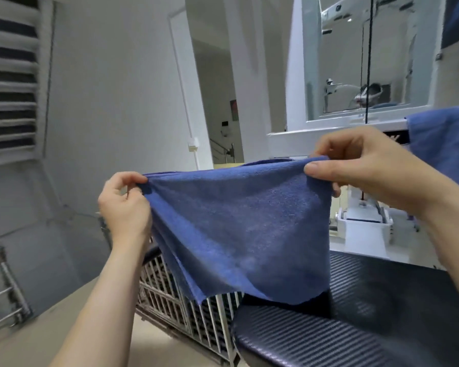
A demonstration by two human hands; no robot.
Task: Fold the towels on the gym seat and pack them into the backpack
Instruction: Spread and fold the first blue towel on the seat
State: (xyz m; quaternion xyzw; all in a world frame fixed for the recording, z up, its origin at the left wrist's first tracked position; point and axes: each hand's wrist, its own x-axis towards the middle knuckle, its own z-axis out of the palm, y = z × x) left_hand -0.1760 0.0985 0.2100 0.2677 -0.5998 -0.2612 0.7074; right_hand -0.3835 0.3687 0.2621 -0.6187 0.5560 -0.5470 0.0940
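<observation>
A blue towel [239, 229] hangs in the air in front of me, folded over so that layered edges show at its left side. My left hand [123, 205] pinches its upper left corner, and my right hand [361, 168] pinches the upper right corner. The towel's lower edge hangs just above the black ribbed gym seat [355, 319] at the lower right. A second blue towel [445, 147] is draped over something at the right edge, behind my right wrist. No backpack is in view.
A white gym machine frame [329, 133] with a black cable stands behind the seat. A metal wire cage [180, 295] sits on the floor under the towel. A chrome rack [3, 282] is at the lower left, and an open doorway [217, 107] lies straight ahead.
</observation>
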